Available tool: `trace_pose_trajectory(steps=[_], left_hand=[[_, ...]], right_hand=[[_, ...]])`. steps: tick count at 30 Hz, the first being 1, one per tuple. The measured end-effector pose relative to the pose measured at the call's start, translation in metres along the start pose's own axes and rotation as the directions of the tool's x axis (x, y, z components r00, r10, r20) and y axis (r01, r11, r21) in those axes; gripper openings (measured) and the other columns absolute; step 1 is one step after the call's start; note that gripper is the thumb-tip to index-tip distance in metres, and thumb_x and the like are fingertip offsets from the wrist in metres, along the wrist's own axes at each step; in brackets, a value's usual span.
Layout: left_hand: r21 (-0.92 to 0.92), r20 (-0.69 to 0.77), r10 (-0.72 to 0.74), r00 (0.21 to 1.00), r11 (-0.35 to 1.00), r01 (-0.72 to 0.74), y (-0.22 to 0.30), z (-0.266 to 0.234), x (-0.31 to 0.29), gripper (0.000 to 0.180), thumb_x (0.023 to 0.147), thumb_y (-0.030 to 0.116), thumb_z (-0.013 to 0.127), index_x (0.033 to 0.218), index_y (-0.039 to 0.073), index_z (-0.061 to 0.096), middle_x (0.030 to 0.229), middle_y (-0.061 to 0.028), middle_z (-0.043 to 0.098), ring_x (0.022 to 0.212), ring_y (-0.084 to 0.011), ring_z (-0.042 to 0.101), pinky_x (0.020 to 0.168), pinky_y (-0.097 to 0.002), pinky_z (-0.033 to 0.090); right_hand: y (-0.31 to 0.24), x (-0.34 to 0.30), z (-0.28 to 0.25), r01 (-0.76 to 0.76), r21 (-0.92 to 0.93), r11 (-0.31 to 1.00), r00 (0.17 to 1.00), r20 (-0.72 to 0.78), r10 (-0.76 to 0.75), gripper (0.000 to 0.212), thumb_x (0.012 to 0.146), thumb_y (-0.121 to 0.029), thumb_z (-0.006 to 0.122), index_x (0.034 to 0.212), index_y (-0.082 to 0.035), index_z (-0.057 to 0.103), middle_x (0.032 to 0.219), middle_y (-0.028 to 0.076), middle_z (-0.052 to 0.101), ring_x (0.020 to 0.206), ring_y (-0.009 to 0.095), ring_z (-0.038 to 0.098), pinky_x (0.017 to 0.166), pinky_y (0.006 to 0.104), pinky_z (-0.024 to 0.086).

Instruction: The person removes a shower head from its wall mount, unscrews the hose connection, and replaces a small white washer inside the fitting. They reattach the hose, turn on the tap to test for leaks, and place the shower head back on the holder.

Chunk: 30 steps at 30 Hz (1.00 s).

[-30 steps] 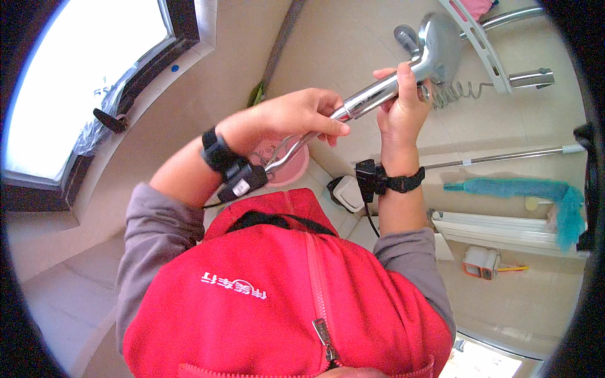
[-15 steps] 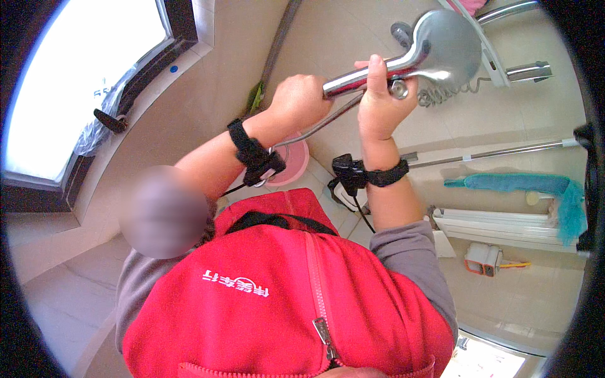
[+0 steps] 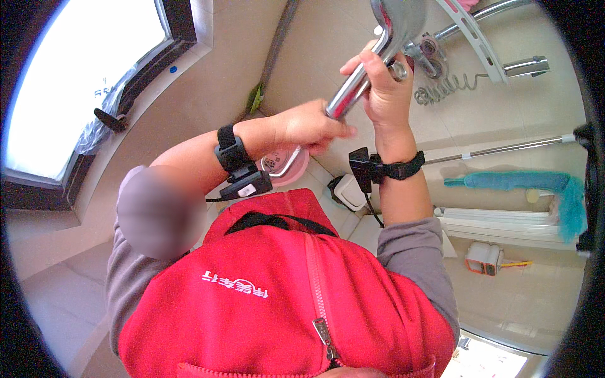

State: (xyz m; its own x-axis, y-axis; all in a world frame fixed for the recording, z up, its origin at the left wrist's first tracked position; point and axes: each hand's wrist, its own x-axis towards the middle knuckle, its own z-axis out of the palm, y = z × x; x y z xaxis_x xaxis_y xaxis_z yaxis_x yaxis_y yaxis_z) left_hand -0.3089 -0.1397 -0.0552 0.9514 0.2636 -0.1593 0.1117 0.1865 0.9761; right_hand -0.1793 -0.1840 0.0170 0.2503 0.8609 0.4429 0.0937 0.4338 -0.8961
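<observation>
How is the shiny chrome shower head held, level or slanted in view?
Slanted: the chrome shower head runs from the left hand up rightward through the right hand.

At the left, a bright window [image 3: 63,75] sits in a dark frame [image 3: 181,25], with a black handle [image 3: 109,120] and crumpled clear plastic [image 3: 94,133] at its edge. A small blue dot [image 3: 173,70] marks the wall beside the frame. A pink basin [image 3: 304,166] is near a black-and-white bin [image 3: 350,192]. At the right are a white slotted rack [image 3: 474,36], a grey coil [image 3: 452,92], a metal pole [image 3: 498,151], a fluffy teal duster [image 3: 510,181] and a small white box with an orange rim [image 3: 484,259].
</observation>
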Motion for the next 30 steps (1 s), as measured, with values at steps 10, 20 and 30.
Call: trace_pose_trajectory(steps=[10,20,30], left_hand=[[0.635,-0.576,0.265,0.773,0.74,0.22,-0.017,-0.015,0.026,0.04,0.079,0.038,0.064,0.077,-0.002,0.066,0.069,-0.0252,0.062,0.071,-0.0412,0.063,0.066,-0.0453,0.051],[-0.504,0.591,0.156,0.792,0.838,0.211,-0.002,0.002,0.002,0.036,0.088,0.025,0.062,0.063,0.012,0.041,0.052,-0.001,0.044,0.042,-0.0121,0.04,0.041,-0.0264,0.035],[0.375,-0.374,0.167,0.912,0.927,-0.016,-0.016,-0.002,0.029,0.041,0.075,0.035,0.068,0.067,-0.004,0.061,0.058,-0.0186,0.058,0.052,-0.0289,0.059,0.051,-0.0402,0.045]], right_hand=[[0.046,-0.023,0.018,0.133,-0.316,0.939,0.904,-0.351,-0.246,0.021,0.089,-0.019,0.061,0.095,-0.002,0.05,0.076,0.012,0.068,0.063,0.008,0.059,0.057,0.0215,0.046],[0.012,-0.009,-0.024,-0.124,0.324,0.938,0.989,-0.031,0.142,0.026,0.084,-0.024,0.067,0.096,-0.006,0.051,0.074,0.013,0.066,0.062,0.017,0.063,0.054,0.0257,0.048],[0.03,-0.011,-0.005,0.017,-0.224,0.974,0.947,-0.308,-0.087,0.02,0.088,-0.022,0.063,0.088,-0.003,0.054,0.066,0.008,0.066,0.05,0.01,0.056,0.047,0.0233,0.043]])
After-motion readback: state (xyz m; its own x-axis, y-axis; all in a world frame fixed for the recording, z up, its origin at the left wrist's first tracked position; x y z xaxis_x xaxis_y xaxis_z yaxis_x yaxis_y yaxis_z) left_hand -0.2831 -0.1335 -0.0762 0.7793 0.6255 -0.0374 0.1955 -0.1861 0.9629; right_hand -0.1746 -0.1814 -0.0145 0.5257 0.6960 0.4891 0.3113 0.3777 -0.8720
